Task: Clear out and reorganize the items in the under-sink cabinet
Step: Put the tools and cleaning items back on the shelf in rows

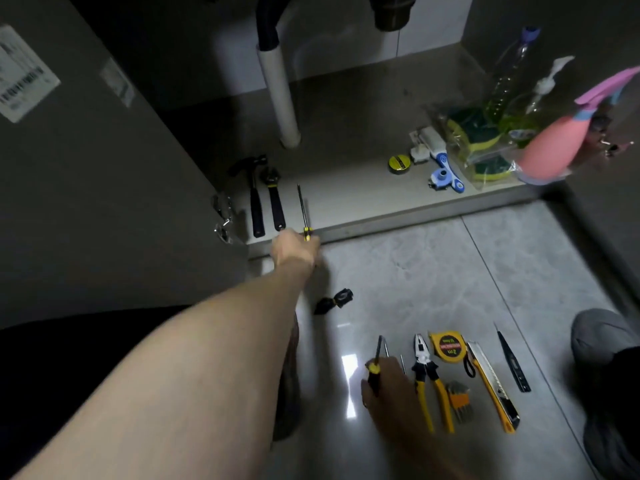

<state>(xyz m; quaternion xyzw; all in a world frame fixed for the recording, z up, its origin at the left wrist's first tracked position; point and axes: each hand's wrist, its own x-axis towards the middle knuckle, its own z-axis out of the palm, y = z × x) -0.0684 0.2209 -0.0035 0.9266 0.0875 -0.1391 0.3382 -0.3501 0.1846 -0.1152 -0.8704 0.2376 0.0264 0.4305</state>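
My left hand [294, 249] reaches to the cabinet's front edge and grips the yellow-and-black handle of a long screwdriver [303, 207], whose shaft lies on the cabinet floor [346, 188]. Left of it lie a hammer [255, 199] and an adjustable wrench [275, 199]. My right hand [389, 386] rests on the tiled floor and holds a second screwdriver [375, 365] by its handle. Beside it lie pliers [427, 379], a yellow tape measure [446, 346], hex keys [459, 401], a yellow utility knife [491, 386] and a thin black tool [512, 362].
In the cabinet's right side stand a pink spray bottle [554, 147], clear bottles [512, 74], bagged sponges [478, 143], a blue-white tool [445, 171] and a yellow tape roll [400, 162]. A white drain pipe [280, 95] rises at the middle. The open door [86, 168] is left. A small black object [334, 301] lies on the tiles.
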